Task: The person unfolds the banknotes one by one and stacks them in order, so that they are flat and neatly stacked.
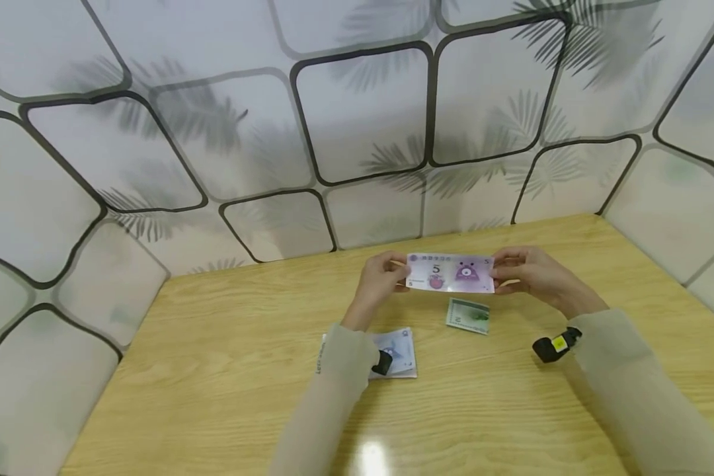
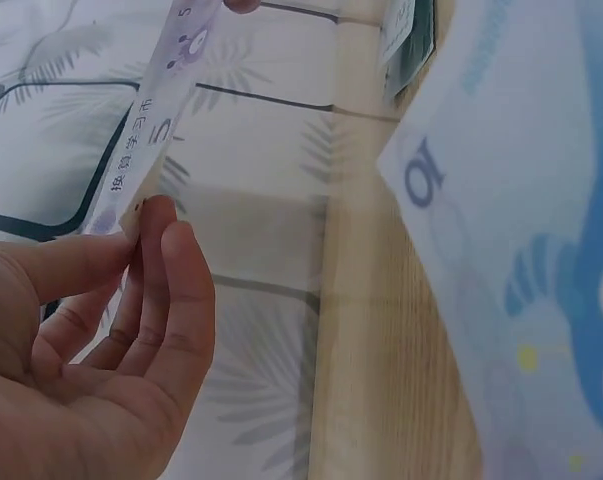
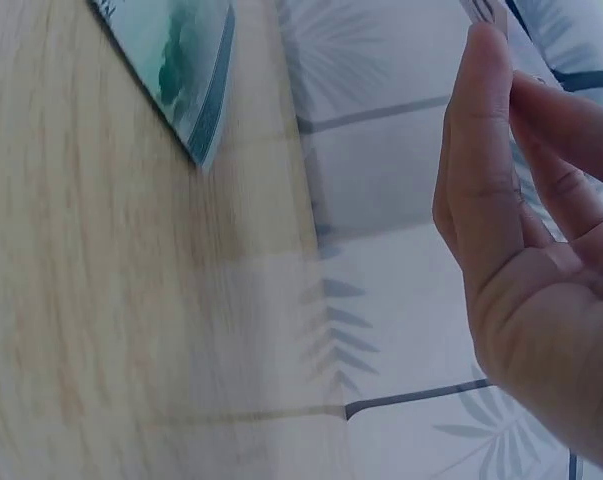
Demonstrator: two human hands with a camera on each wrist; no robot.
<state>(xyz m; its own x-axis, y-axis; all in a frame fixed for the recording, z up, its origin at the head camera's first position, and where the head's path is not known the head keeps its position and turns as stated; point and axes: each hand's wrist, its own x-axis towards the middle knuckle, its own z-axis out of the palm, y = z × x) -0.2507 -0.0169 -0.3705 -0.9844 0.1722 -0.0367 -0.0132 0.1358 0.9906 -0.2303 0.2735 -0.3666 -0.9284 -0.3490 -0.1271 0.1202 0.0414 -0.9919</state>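
Observation:
A purple play banknote [image 1: 450, 273] marked 5 is stretched between both hands above the far part of the table. My left hand [image 1: 381, 281] pinches its left end between thumb and fingers, which the left wrist view shows closely on the note [image 2: 146, 150]. At the other end, my right hand [image 1: 529, 274] pinches the note's right edge. Below it a smaller green note [image 1: 468, 316] lies on the table. Under my left forearm lies a stack of blue notes [image 1: 400, 354], partly hidden by the sleeve; its top note [image 2: 501, 220] shows a 10.
The wooden table [image 1: 226, 370] ends at a patterned wall covering [image 1: 369, 119] at the back and sides. Each wrist wears a small dark camera, the right one [image 1: 552, 349] with a yellow label.

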